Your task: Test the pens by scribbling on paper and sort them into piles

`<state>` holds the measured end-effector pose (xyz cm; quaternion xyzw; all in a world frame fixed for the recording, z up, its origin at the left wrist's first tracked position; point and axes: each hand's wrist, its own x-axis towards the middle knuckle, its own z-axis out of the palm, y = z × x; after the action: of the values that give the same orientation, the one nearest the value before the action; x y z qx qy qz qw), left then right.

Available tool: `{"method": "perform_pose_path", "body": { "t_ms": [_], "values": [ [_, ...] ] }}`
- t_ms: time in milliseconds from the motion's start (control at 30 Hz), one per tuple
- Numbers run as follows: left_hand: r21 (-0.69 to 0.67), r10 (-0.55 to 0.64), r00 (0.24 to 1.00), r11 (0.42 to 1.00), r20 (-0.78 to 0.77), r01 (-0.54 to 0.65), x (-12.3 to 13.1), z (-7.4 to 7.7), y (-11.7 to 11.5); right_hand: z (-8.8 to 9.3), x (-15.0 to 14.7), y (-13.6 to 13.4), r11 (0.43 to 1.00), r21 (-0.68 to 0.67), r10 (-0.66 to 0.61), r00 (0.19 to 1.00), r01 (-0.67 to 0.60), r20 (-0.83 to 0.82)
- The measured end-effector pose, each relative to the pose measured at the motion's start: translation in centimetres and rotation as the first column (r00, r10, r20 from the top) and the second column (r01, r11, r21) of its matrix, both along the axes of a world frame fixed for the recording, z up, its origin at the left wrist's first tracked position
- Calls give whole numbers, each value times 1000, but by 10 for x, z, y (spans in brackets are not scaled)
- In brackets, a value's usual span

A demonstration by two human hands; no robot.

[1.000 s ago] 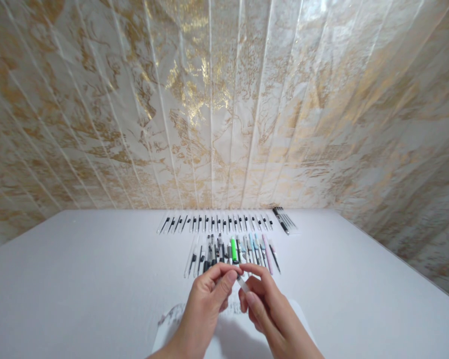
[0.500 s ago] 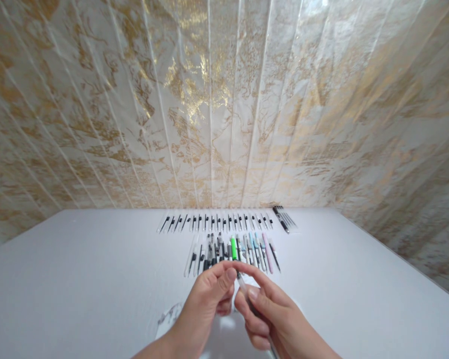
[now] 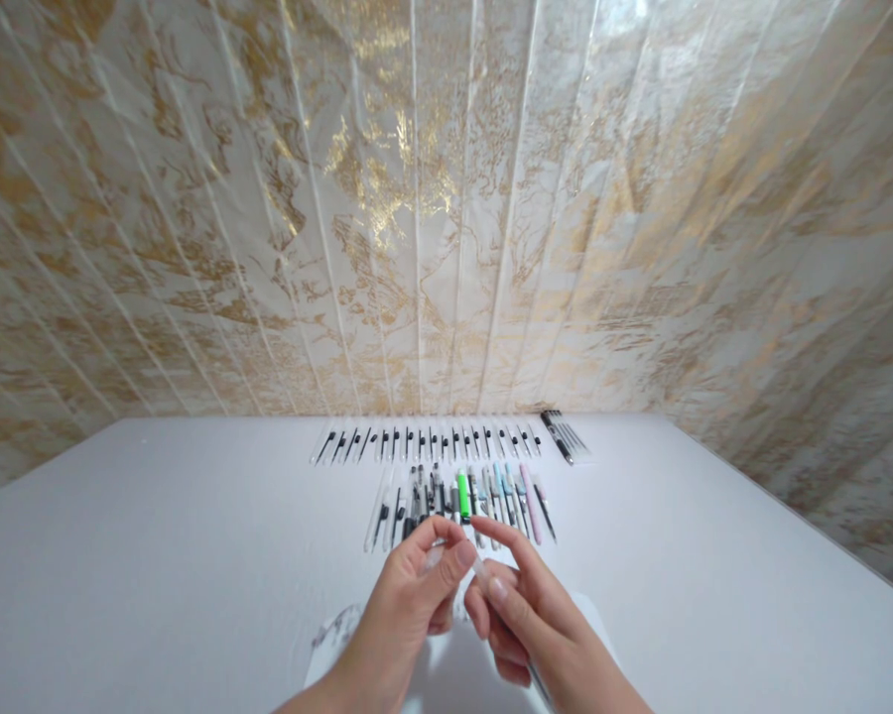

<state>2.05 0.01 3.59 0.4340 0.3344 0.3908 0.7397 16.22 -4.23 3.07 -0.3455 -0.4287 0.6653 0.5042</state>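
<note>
My left hand (image 3: 406, 620) and my right hand (image 3: 532, 625) meet over the near part of a white table (image 3: 156, 555). Both pinch a thin clear pen (image 3: 482, 573). The left thumb and forefinger close on its upper end. The right hand wraps round the barrel, which runs down toward the bottom edge. Just beyond the fingers lies a row of mixed pens (image 3: 461, 496), among them a green one (image 3: 462, 493) and a pink one (image 3: 530, 491).
A longer row of clear pens with black tips (image 3: 424, 441) lies near the wall, with a few dark pens (image 3: 564, 436) at its right end. A sheet of paper with scribbles (image 3: 342, 630) lies under my hands. A gold-and-white marbled wall (image 3: 446, 198) stands behind.
My hands stayed together over the paper. The right hand's grip slid along the pen and the barrel now points down toward me; the left fingertips remain at its upper end.
</note>
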Motion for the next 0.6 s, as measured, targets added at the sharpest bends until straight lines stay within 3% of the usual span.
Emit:
{"method": "perform_pose_path", "body": {
  "t_ms": [267, 433, 533, 600],
  "values": [
    [-96, -24, 998, 995, 61, 30, -2, 8, 0, -5, 0, 1, 1000, 27, -5, 1000, 5, -3],
    [-63, -41, 999, 997, 21, 42, 0, 8, -3, -1, -3, -2, 999, -4, 33, 999, -33, 36],
    [-70, 3, 999, 998, 35, -1, -2, 8, -1, 1, -4, -3, 999, -15, 41, 999, -41, 10],
    [-107, -30, 997, 994, 76, 38, -3, 10, 1, 1, -3, -2, 999, -12, 46, 998, -46, -32]
  ]
}}
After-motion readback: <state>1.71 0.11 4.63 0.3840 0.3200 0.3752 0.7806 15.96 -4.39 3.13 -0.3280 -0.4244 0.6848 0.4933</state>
